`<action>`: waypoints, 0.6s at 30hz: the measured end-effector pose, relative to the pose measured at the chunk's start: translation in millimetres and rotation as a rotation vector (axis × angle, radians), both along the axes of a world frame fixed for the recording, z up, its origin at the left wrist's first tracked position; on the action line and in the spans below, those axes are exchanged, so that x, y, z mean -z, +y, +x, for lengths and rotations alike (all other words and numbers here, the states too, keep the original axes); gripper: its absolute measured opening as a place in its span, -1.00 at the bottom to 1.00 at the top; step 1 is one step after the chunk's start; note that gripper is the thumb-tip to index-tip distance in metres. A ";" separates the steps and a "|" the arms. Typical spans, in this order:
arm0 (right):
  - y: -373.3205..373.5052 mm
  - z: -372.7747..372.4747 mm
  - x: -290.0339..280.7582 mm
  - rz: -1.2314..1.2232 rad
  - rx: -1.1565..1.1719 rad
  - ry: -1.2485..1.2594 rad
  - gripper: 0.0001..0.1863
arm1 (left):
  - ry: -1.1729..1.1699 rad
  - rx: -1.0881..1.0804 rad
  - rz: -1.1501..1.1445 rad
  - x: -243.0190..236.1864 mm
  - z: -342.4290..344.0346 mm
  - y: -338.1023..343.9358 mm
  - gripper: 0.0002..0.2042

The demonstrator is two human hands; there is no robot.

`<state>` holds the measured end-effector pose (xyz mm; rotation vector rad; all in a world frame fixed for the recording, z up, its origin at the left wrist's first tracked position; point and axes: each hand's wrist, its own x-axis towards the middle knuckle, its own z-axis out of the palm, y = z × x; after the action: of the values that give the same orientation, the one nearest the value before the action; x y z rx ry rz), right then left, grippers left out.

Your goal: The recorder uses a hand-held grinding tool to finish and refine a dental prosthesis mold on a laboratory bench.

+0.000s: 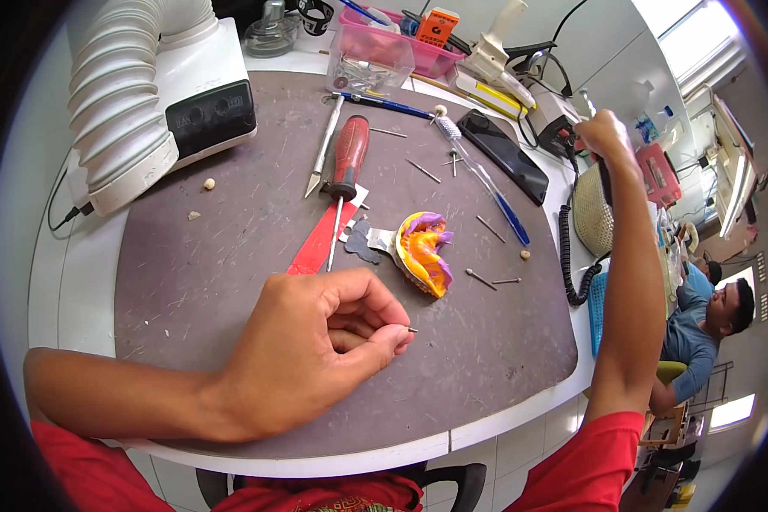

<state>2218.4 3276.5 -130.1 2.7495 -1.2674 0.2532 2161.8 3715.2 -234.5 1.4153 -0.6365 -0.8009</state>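
Note:
Near the front middle of the mat, my left hand is closed in a pinch. A thin metal pin, probably a bur, pokes out from between its fingertips. My right arm stretches to the far right, and my right hand is curled beside a grey control box. A slim pale piece shows above its fingers; what it grips cannot be made out. Beyond my left hand lies an orange and purple dental impression in a metal tray. Just left of it are a red-handled screwdriver and a red strip.
Several burs lie scattered on the brown mat. A craft knife, a clear-and-blue brush and a black phone rest toward the back. A white hose stands left, a coiled cord right. Another person sits beyond.

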 end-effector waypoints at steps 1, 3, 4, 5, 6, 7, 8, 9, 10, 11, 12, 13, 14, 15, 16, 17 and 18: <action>-7.7 6.3 8.5 -0.007 0.034 -0.001 -0.66 | -0.011 -0.001 0.012 -0.2 -0.1 -0.3 -0.93; -7.7 13.7 21.9 -0.017 0.112 -0.011 -0.66 | -0.021 0.000 0.025 0.8 -0.1 0.9 -0.93; -12.6 16.7 25.3 -0.042 0.136 0.037 -0.60 | -0.026 0.002 0.017 1.2 0.0 0.1 -0.94; -18.8 14.8 28.0 -0.020 0.146 0.008 -0.58 | -0.032 0.005 0.009 1.2 -0.2 -1.2 -0.94; -25.8 11.6 30.7 0.001 0.160 -0.023 -0.55 | -0.037 0.020 0.003 0.4 -0.7 -1.8 -0.94; -40.4 6.5 32.1 -0.128 0.162 0.026 -0.52 | -0.053 0.020 0.015 -1.8 -1.7 -3.6 -0.94; -19.8 8.3 37.6 -0.205 0.105 0.031 -0.61 | -0.068 0.007 0.042 -1.8 -0.7 -4.6 -0.95; -19.6 10.5 39.8 -0.181 0.149 0.017 -0.57 | -0.077 0.049 0.025 -1.7 -2.4 -5.6 -0.95; -19.7 12.6 43.0 -0.137 0.152 -0.028 -0.56 | -0.026 -0.020 0.023 -0.3 -3.3 -5.8 -0.95; -12.0 13.2 41.3 -0.145 0.126 -0.001 -0.56 | 0.021 -0.091 0.023 0.0 -3.6 -5.2 -0.95; -10.3 18.9 43.7 -0.139 0.120 -0.013 -0.57 | 0.008 -0.061 0.014 -1.9 -4.8 -4.5 -0.95; -14.3 19.9 46.3 -0.155 0.119 -0.066 -0.58 | 0.027 -0.076 0.022 -3.2 -5.3 -5.3 -0.95; -11.8 21.5 45.1 -0.134 0.119 -0.068 -0.58 | 0.045 -0.105 0.038 -3.8 -5.9 -4.7 -0.96; -10.2 17.6 43.1 -0.104 0.105 -0.070 -0.57 | 0.025 -0.083 0.043 -4.4 -5.5 -5.1 -0.96; -10.3 15.8 42.4 -0.084 0.134 -0.092 -0.57 | 0.014 -0.065 0.038 -4.3 -5.8 -6.8 -0.96; -9.2 14.1 41.9 -0.067 0.135 -0.103 -0.57 | 0.007 -0.071 0.045 -4.7 -6.5 -7.9 -0.96; -7.8 12.6 41.3 -0.050 0.134 -0.113 -0.56 | -0.001 -0.078 0.051 -5.1 -7.0 -8.8 -0.96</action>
<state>2231.0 3268.6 -171.4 2.6284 -1.4453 0.4276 2154.8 3706.4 -229.4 1.4785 -0.5620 -0.7595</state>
